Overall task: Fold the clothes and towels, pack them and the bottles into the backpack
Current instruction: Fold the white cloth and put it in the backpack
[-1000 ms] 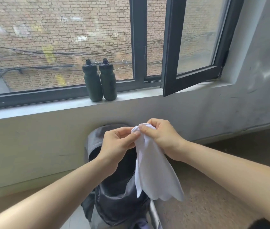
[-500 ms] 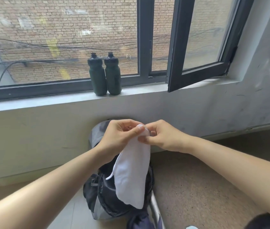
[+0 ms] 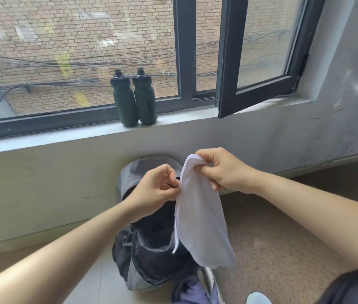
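Towel [image 3: 200,216]: plain white, no print. 2 bottles [image 3: 124,102] on far sill [image 3: 64,137]: dark green bodies, black caps. Backpack [image 3: 130,174]: grey outer fabric, black inside. Window frame [image 3: 184,51]: charcoal-black. Brick wall [image 3: 75,29] outside: red-brown w/ pale mortar grid, some yellow streaks, black cables across. Sill: pale grey. Room wall [image 3: 42,189]: off-white at left, greyer at right w/ dark scuffs. Floor [image 3: 272,249]: brown speckled on right, beige tile near left. Cloth [image 3: 186,290] at near edge: purple-grey.
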The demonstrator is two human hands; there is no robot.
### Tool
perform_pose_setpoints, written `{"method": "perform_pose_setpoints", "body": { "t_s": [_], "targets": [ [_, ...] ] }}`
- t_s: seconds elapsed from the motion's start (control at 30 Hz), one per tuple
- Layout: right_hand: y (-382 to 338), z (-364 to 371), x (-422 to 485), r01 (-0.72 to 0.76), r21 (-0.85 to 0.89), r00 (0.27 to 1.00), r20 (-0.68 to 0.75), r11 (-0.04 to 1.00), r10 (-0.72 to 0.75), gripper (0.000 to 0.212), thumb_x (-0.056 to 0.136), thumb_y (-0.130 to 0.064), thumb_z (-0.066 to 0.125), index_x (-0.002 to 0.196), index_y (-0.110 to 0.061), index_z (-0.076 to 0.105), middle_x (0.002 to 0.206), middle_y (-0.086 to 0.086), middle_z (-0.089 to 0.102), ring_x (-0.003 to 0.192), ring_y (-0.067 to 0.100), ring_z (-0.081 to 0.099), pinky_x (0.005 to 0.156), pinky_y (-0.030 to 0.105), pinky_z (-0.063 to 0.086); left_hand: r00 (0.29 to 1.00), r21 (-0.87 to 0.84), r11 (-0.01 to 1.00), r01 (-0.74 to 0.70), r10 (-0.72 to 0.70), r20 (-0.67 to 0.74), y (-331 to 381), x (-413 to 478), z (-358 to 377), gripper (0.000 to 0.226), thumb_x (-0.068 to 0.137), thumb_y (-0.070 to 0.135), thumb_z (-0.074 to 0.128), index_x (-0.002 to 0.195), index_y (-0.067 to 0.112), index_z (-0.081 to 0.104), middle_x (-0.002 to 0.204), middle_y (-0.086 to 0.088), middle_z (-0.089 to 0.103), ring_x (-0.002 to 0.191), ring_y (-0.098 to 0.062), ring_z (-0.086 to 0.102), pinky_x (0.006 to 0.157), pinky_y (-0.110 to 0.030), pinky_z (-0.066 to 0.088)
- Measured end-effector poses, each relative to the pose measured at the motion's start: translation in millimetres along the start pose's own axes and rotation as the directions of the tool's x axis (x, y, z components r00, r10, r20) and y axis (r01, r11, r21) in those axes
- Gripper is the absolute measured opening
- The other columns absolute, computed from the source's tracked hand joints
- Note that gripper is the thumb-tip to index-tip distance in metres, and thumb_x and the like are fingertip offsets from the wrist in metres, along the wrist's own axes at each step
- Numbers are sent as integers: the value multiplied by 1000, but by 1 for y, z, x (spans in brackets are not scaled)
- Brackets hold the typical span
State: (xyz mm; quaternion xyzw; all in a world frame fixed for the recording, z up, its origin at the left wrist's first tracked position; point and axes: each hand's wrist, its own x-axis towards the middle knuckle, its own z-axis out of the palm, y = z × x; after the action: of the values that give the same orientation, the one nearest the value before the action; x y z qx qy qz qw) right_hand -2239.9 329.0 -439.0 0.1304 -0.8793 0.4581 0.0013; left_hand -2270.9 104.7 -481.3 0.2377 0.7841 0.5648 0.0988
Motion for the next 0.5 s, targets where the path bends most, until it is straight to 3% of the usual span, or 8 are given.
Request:
{"method": "perform_pose_setpoints", "body": {
  "t_s": [0.1, 0.2, 0.3, 0.37, 0.5],
  "targets": [
    [-1, -3, 0, 15, 21, 999, -38, 1000, -15, 14, 104, -9, 50, 98, 3, 55, 65, 10, 50, 44, 16, 51, 42, 26, 39, 1000, 35, 999, -17, 17, 0, -6, 2, 2, 20, 89, -12, 65, 86, 6, 55, 83, -9, 69, 76, -22, 66, 79, -39, 61],
    [-3, -6, -2, 39, 53, 998, -53, 998, -37, 13, 104, -6, 49, 97, -3, 59, 65, 4, 53, 47, 12, 51, 44, 23, 42, 998, 154, 987, -48, 54, -33, -9, 2, 4, 18, 86, -5, 75, 84, 10, 65, 80, 0, 75, 74, -15, 72, 77, -30, 59],
    [-5, -6, -2, 69, 61, 997, -38, 996, -66, 16, 105, -4, 49, 105, -5, 65, 85, 19, 61, 53, 11, 55, 51, 22, 49, 991, 248, 965, -88, 110, -73, -12, 2, 4, 18, 86, 0, 77, 84, 18, 74, 85, 6, 79, 83, -10, 77, 85, -34, 62],
    [-5, -4, -2, 92, 56, 995, -34, 994, -90, 18, 104, -3, 50, 108, -6, 67, 96, 21, 65, 58, 13, 58, 55, 24, 54, 983, 266, 957, -113, 146, -109, -12, 1, 4, 21, 86, 0, 76, 90, 20, 78, 88, 8, 79, 86, -8, 77, 86, -32, 62],
    [-5, -3, -1, 129, 44, 991, -41, 991, -127, 18, 102, -1, 50, 107, -5, 68, 99, 20, 64, 68, 17, 61, 61, 25, 56, 970, 210, 968, -137, 174, -169, -4, -3, 8, 29, 83, -5, 73, 98, 20, 76, 90, 7, 79, 88, -9, 76, 85, -26, 61]
  ]
}}
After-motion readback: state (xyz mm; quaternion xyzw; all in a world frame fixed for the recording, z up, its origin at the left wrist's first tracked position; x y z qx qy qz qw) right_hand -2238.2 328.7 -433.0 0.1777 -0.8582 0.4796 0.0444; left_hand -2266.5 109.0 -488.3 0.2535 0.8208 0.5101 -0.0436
